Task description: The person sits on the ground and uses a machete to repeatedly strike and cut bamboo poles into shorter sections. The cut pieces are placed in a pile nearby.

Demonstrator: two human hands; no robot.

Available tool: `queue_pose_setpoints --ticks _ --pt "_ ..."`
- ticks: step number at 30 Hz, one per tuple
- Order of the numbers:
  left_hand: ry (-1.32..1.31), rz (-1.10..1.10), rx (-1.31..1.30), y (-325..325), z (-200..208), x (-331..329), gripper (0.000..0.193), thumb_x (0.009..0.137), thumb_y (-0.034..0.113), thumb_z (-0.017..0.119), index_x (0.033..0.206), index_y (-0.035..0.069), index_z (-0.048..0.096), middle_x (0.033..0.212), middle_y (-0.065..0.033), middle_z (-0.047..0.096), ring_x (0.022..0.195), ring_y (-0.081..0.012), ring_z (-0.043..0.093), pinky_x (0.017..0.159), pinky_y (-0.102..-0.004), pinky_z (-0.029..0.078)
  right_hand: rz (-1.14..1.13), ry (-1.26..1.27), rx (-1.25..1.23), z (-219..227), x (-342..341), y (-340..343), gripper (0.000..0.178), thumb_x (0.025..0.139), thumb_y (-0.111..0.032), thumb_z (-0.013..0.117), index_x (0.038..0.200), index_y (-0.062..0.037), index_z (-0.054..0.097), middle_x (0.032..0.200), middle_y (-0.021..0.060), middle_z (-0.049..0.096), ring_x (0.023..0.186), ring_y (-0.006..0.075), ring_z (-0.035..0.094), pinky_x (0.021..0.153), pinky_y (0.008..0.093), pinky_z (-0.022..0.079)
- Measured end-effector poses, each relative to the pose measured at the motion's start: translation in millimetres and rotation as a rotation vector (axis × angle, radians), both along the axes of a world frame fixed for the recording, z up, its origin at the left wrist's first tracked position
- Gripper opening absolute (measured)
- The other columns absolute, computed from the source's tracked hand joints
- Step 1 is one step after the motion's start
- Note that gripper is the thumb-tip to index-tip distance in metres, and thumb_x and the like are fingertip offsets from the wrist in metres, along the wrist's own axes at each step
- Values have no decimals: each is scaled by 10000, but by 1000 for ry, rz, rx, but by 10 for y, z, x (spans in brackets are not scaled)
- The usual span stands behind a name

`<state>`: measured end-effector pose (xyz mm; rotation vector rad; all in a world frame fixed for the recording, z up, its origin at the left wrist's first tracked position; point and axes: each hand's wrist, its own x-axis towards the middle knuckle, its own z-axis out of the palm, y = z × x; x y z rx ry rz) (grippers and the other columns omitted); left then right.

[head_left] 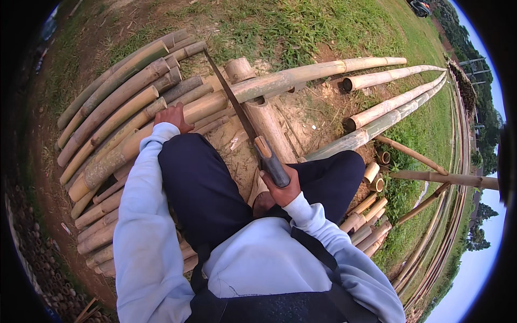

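Observation:
My right hand (282, 185) is closed round the handle of a handsaw (240, 110). Its long dark blade slants up and to the left, crossing a thick bamboo pole (301, 75). My left hand (173, 117) grips that same pole to the left of the blade, its fingers over the top. The pole runs from the lower left up to the far right, over a bamboo support log (269, 129). Whether the teeth have cut into the pole cannot be made out.
Cut bamboo lengths (121, 89) lie stacked at the left, with more at the lower right. Long bamboo poles (388, 116) stretch away on the right. A bamboo frame (447, 177) stands beyond short offcuts (371, 172). Sawdust covers the ground before my bent legs.

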<state>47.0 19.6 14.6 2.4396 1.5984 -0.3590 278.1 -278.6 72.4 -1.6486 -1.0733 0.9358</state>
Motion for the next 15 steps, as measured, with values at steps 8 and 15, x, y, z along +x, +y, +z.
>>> queue_pose_setpoints --ticks 8,15 --pt "-33 4 -30 -27 85 10 693 725 476 806 1212 33 589 1042 -227 733 1003 -400 713 905 -486 563 -9 -28 -121 166 88 -18 265 911 -115 739 1128 35 704 909 117 747 829 116 670 759 296 524" --pt "-33 -22 8 20 2 -13 670 738 462 790 1219 42 586 1060 -217 734 1017 -401 708 924 -503 536 11 -71 28 -109 31 529 202 907 -128 737 986 44 667 729 58 633 661 107 560 628 310 482"
